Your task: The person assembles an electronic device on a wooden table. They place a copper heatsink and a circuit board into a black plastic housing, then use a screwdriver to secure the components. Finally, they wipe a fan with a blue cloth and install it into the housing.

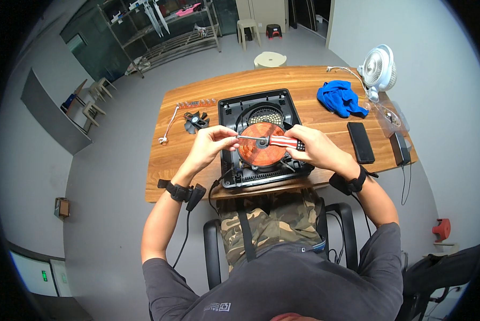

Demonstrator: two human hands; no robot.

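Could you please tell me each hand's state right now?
Left hand: closed at the tip of the screwdriver; anything pinched is too small to tell.
Right hand: closed around its handle.

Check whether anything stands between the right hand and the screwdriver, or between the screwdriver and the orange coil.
Nothing visible does. The right hand holds the screwdriver by its striped handle, and its shaft crosses over the orange coil with nothing seen between. The left hand is at the tip.
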